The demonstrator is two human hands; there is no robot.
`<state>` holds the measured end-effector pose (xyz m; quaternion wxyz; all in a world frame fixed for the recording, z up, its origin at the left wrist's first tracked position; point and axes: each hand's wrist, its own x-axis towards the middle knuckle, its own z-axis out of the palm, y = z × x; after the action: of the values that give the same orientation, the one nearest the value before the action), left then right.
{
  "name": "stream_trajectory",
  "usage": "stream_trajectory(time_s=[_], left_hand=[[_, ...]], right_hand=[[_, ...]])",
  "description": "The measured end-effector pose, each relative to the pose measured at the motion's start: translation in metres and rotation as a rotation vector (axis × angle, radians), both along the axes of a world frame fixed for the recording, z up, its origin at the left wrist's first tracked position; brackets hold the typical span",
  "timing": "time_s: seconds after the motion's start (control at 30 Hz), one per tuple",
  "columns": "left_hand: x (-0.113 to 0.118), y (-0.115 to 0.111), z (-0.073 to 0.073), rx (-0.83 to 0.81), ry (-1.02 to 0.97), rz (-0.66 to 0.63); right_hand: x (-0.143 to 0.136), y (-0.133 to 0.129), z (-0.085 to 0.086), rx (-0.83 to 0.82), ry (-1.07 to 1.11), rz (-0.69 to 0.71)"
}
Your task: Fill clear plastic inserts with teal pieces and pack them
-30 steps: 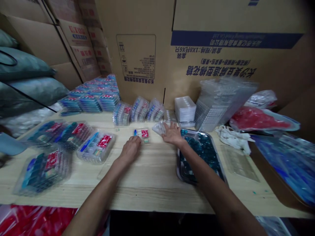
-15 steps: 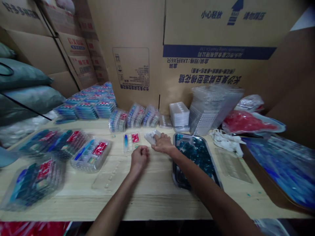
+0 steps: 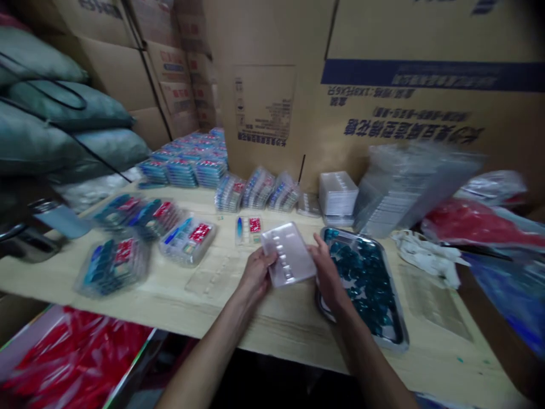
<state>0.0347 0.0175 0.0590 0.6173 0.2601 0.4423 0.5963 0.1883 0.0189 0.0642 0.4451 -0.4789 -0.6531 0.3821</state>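
My left hand (image 3: 256, 271) grips the left edge of a clear plastic tray (image 3: 291, 253), thumb on top. At the tray's right edge is my right hand (image 3: 326, 267), its fingers partly spread and touching or nearly touching the plastic. Behind the tray lies a small filled pack (image 3: 249, 230) with a blue item and a red packet. A metal tray (image 3: 403, 332) of dark teal pieces sits right of my right hand. Flat clear plastic (image 3: 213, 276) lies on the table to the left.
Stacks of filled packs (image 3: 187, 241) stand on the left, more (image 3: 258, 190) along the back. White trays (image 3: 338, 196) and tall clear trays (image 3: 383, 199) are stacked behind. White gloves (image 3: 428, 255) lie right; a box of red packets (image 3: 76, 363) is below left.
The view has swung left and down. The clear tray is now lifted and turned between my hands; my left hand has closed on its edge, and my right hand has moved to its right side.
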Motion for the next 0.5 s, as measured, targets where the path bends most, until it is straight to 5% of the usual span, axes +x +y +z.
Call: stream_trajectory(time_s=[0.1, 0.2, 0.3, 0.37, 0.5], left_hand=[[0.01, -0.006, -0.003, 0.033, 0.15, -0.082], [0.025, -0.015, -0.004, 0.161, 0.616, 0.178], [0.035, -0.029, 0.001, 0.362, 0.862, 0.299], [0.039, -0.037, 0.008, 0.397, 0.762, 0.216], [0.037, -0.039, 0.019, 0.21, 0.237, 0.061]], right_hand=[[0.006, -0.009, -0.008, -0.372, 0.521, 0.077], [0.003, -0.017, -0.012, -0.592, 0.85, 0.131], [-0.001, -0.021, -0.013, -0.598, 0.975, 0.113], [-0.005, -0.019, -0.016, -0.564, 0.956, 0.079], [-0.013, -0.013, -0.027, -0.435, 0.735, 0.116]])
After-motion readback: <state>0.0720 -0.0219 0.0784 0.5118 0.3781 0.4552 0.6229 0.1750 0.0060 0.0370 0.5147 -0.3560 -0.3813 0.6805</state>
